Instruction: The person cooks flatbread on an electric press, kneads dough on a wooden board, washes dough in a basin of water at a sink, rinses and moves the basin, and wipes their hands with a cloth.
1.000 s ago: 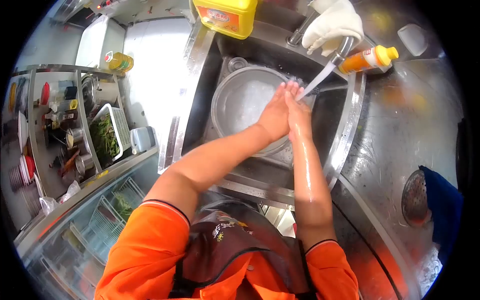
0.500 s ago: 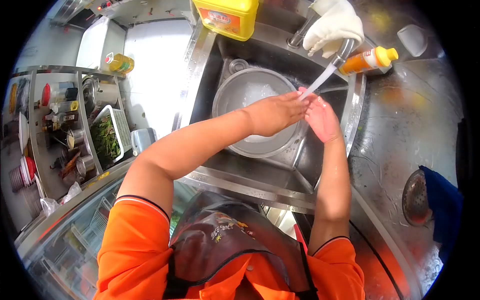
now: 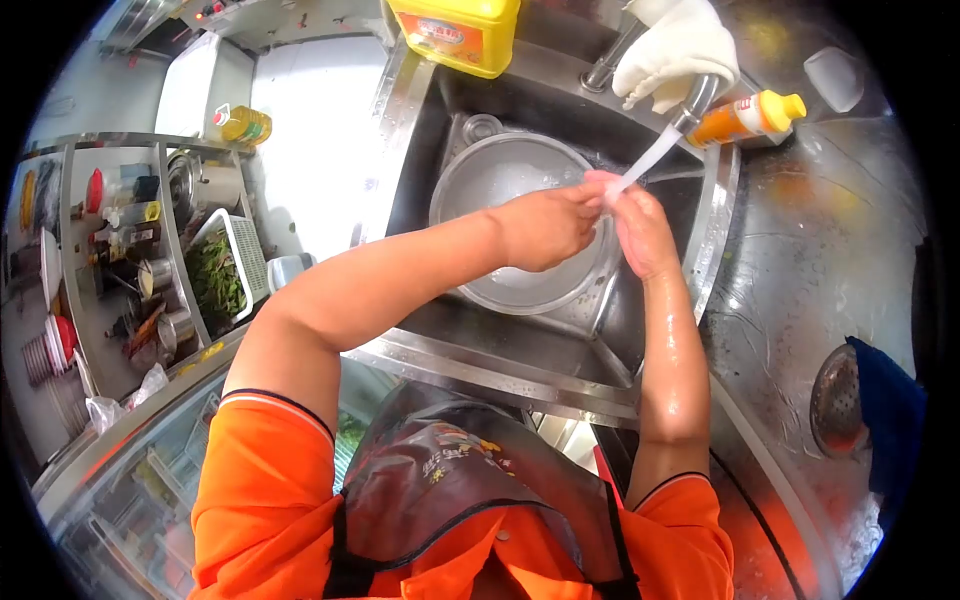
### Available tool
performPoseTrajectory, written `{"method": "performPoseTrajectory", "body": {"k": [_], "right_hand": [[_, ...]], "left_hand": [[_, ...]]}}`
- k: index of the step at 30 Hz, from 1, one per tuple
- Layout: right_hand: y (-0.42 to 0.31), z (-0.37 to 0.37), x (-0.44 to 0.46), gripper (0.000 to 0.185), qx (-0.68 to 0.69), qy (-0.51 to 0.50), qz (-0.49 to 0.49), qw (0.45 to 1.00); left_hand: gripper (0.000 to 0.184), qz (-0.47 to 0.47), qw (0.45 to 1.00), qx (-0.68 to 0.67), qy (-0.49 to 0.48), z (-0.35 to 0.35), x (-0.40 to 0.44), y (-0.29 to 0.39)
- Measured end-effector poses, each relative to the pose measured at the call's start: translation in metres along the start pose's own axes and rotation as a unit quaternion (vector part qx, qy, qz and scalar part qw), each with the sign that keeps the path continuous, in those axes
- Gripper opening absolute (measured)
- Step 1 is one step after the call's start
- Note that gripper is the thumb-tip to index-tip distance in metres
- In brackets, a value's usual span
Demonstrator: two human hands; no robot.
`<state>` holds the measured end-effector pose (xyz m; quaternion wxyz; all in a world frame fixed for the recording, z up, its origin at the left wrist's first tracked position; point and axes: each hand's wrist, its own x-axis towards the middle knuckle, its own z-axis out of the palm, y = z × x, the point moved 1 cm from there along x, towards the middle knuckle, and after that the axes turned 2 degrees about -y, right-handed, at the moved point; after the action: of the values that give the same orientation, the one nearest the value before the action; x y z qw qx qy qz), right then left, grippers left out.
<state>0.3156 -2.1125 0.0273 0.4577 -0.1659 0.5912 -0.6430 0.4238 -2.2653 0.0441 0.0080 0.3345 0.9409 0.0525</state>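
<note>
My left hand [image 3: 548, 228] reaches over the metal basin [image 3: 470, 175], its fingers curled round the fingers of my right hand [image 3: 643, 228]. The right hand is wet, held palm inward, with its fingers stretched toward the left; some of them are hidden. A stream of water [image 3: 648, 160] runs from the faucet [image 3: 697, 100] onto both hands where they meet. Below them the basin stands in the steel sink [image 3: 410, 180], with water in it. I see no object between the hands.
A pale cloth [image 3: 675, 55] hangs over the faucet. Behind the sink stands a yellow jug [image 3: 460, 35]; an orange bottle [image 3: 740, 120] lies to its right. A perforated metal strainer [image 3: 836, 400] and blue cloth [image 3: 888, 420] are at far right. Shelves with a basket of greens [image 3: 215, 275] stand left.
My left hand has gone from flat, extended fingers to curled ones around the right hand's fingers. The right hand has turned under the stream, and the view has shifted slightly.
</note>
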Motion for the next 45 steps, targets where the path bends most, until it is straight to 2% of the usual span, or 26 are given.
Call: {"method": "performPoseTrajectory", "body": {"k": [3, 6, 9, 12, 15, 17, 18, 19, 20, 21, 22, 23, 26, 27, 28, 30, 32, 33, 34, 36, 37, 38, 39, 40, 43, 45], "right_hand": [[0.007, 0.003, 0.005, 0.032, -0.013, 0.029, -0.030, 0.999], [0.012, 0.009, 0.011, 0.028, 0.023, 0.052, -0.048, 0.997], [0.022, 0.008, 0.020, 0.026, -0.014, 0.091, -0.031, 0.995], [0.019, 0.016, 0.025, 0.027, -0.084, 0.150, 0.032, 0.985], [0.022, 0.013, 0.034, 0.028, -0.215, 0.194, 0.106, 0.951], [0.040, -0.008, 0.033, 0.032, -0.071, 0.129, 0.058, 0.987], [0.045, -0.014, 0.033, 0.034, 0.002, 0.094, 0.035, 0.995], [0.029, 0.001, 0.024, 0.037, 0.091, 0.060, -0.015, 0.994], [0.034, 0.004, 0.023, 0.039, 0.163, 0.051, 0.006, 0.985], [0.038, 0.006, 0.023, 0.040, 0.233, 0.043, 0.026, 0.971], [0.041, 0.008, 0.022, 0.042, 0.301, 0.034, 0.046, 0.952], [0.044, 0.012, 0.021, 0.043, 0.328, 0.063, 0.028, 0.942], [0.052, 0.050, 0.018, 0.044, 0.408, 0.144, -0.025, 0.901], [0.045, 0.066, 0.013, 0.047, 0.399, 0.169, -0.034, 0.900], [0.038, 0.082, 0.008, 0.051, 0.390, 0.194, -0.043, 0.899], [0.046, 0.102, -0.006, 0.055, 0.331, 0.265, 0.018, 0.906], [0.044, 0.126, -0.025, 0.059, 0.238, 0.268, 0.065, 0.931], [0.048, 0.132, -0.031, 0.060, 0.191, 0.248, 0.049, 0.948], [0.047, 0.130, -0.031, 0.060, 0.204, 0.254, 0.081, 0.942], [0.040, 0.129, -0.029, 0.061, 0.231, 0.264, 0.145, 0.925], [0.048, 0.122, -0.018, 0.061, 0.299, 0.295, 0.148, 0.895], [0.047, 0.110, -0.015, 0.058, 0.299, 0.276, 0.130, 0.904], [0.064, 0.082, -0.002, 0.055, 0.336, 0.266, 0.095, 0.898], [0.082, 0.061, 0.011, 0.052, 0.374, 0.254, 0.057, 0.890], [0.045, 0.072, 0.001, 0.059, 0.320, 0.235, 0.085, 0.914], [0.065, 0.094, -0.013, 0.063, 0.128, 0.317, 0.086, 0.936]], "left_hand": [[0.028, -0.050, 0.997, 0.034, -0.052, 0.004, 0.003, 0.003], [0.026, -0.058, 0.993, 0.080, -0.072, 0.010, 0.007, 0.007], [0.025, -0.063, 0.979, 0.152, -0.124, 0.013, 0.015, 0.015], [0.025, -0.102, 0.981, 0.164, -0.029, 0.021, 0.016, 0.021], [0.020, -0.055, 0.989, -0.027, 0.131, 0.037, 0.017, 0.016], [0.018, -0.171, 0.946, -0.253, 0.108, 0.011, 0.020, 0.012], [0.017, -0.227, 0.900, -0.360, 0.094, 0.003, 0.022, 0.011], [0.016, -0.228, 0.793, -0.482, 0.294, 0.020, 0.030, 0.008], [0.017, -0.221, 0.647, -0.673, 0.284, 0.042, 0.035, 0.000], [0.019, -0.200, 0.462, -0.824, 0.258, 0.044, 0.039, -0.008], [0.023, -0.166, 0.252, -0.928, 0.217, 0.045, 0.043, -0.010], [0.033, -0.160, 0.054, -0.957, 0.236, 0.047, 0.050, -0.009], [0.032, -0.160, -0.124, -0.910, 0.362, 0.056, 0.070, -0.006], [0.031, -0.162, -0.133, -0.898, 0.388, 0.059, 0.072, -0.007], [0.029, -0.217, -0.121, -0.872, 0.422, 0.061, 0.073, -0.012], [0.026, -0.327, -0.101, -0.808, 0.480, 0.065, 0.076, -0.018], [0.019, -0.486, 0.200, -0.663, 0.532, 0.100, 0.077, -0.032], [0.018, -0.541, 0.343, -0.555, 0.531, 0.101, 0.076, -0.035], [0.017, -0.556, 0.466, -0.485, 0.489, 0.103, 0.077, -0.034], [0.019, -0.550, 0.680, -0.312, 0.371, 0.105, 0.073, -0.024], [0.023, -0.533, 0.754, -0.263, 0.278, 0.098, 0.073, -0.023], [0.027, -0.508, 0.816, -0.210, 0.179, 0.091, 0.074, -0.023], [0.033, -0.474, 0.864, -0.154, 0.077, 0.086, 0.075, -0.020], [0.034, -0.467, 0.875, -0.101, 0.076, 0.082, 0.076, -0.016], [0.040, -0.437, 0.898, 0.009, 0.042, 0.071, 0.080, -0.010], [0.043, -0.420, 0.907, 0.011, -0.024, 0.060, 0.073, -0.009]]}}
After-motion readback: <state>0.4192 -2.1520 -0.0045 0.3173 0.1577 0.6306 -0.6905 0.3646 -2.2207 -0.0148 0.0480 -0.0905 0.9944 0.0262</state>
